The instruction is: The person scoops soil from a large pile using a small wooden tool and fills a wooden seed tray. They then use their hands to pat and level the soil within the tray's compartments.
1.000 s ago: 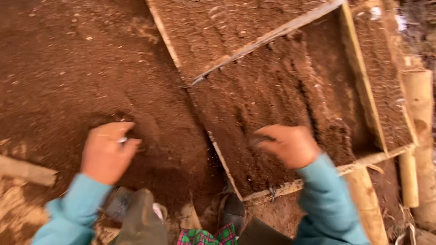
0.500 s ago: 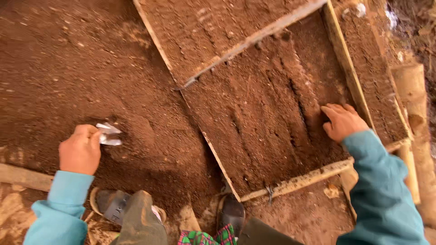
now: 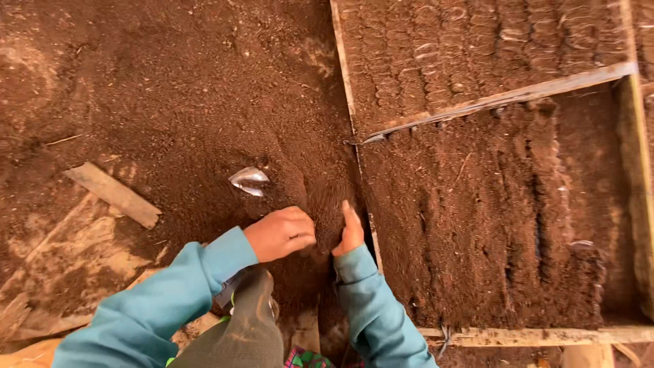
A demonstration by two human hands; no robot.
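Note:
My left hand (image 3: 281, 233) and my right hand (image 3: 351, 232) are close together, cupped around a clump of loose brown soil (image 3: 327, 208) at the edge of a big soil heap (image 3: 184, 102). Both wear teal sleeves. A small shiny metal scoop (image 3: 249, 181) lies on the soil just above my left hand, apart from it. To the right sits a wooden-framed tray (image 3: 531, 335) filled with furrowed soil, its left rail right beside my right hand.
A second soil-filled wooden frame (image 3: 504, 97) with neat rows lies behind the near one. A flat wooden scrap (image 3: 112, 194) rests on the ground at the left, with pale boards (image 3: 41, 272) below it. My knee and a shoe show at the bottom.
My right hand left the tray and came left to the heap. My left hand let go of the metal scoop, which now lies on the soil. Both hands now press soil between them.

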